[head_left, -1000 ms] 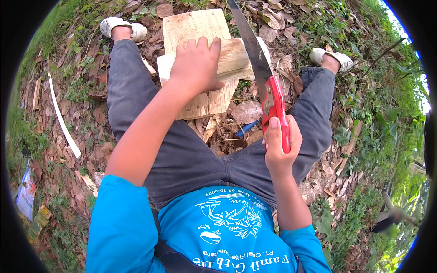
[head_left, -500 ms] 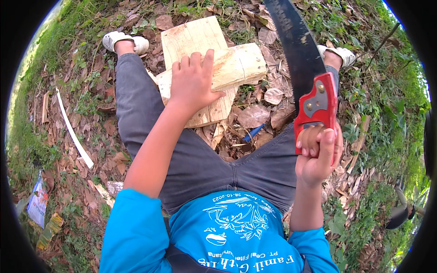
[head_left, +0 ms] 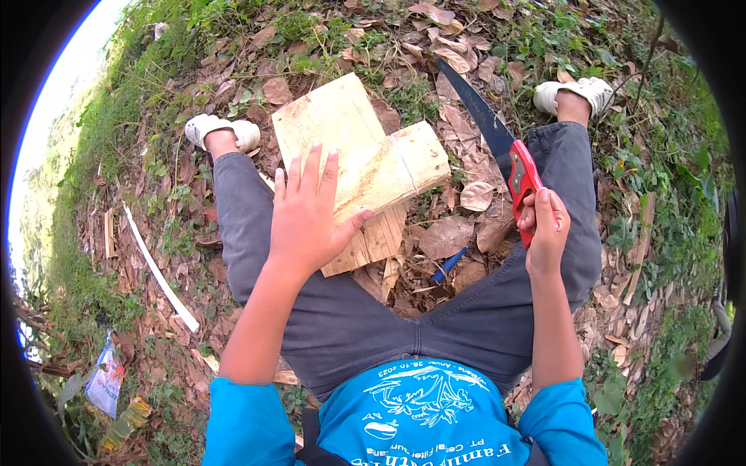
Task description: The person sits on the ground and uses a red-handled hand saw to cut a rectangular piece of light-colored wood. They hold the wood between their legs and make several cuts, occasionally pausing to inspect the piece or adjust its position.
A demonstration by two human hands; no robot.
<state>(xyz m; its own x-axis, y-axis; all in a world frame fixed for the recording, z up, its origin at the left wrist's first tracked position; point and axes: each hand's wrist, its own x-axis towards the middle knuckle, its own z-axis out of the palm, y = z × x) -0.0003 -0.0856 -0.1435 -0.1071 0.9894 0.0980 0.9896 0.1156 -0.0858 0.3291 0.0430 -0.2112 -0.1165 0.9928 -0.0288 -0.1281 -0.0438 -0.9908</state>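
Observation:
I sit on leafy ground with my legs spread. My left hand is flat, fingers spread, over the near end of a short pale wooden block that lies crosswise on a longer pale plank between my legs. My right hand grips the red handle of a hand saw. Its dark curved blade points up and left, off to the right of the block and not touching the wood.
Dry brown leaves and wood chips cover the ground. A small blue object lies near my right thigh. A thin white strip rests left of my left leg. Plastic wrappers lie lower left. White shoes are on my feet.
The saw has left the block and swung out to the right, first raised, now lowered beside my right knee. My left hand has slid back toward the block's near end.

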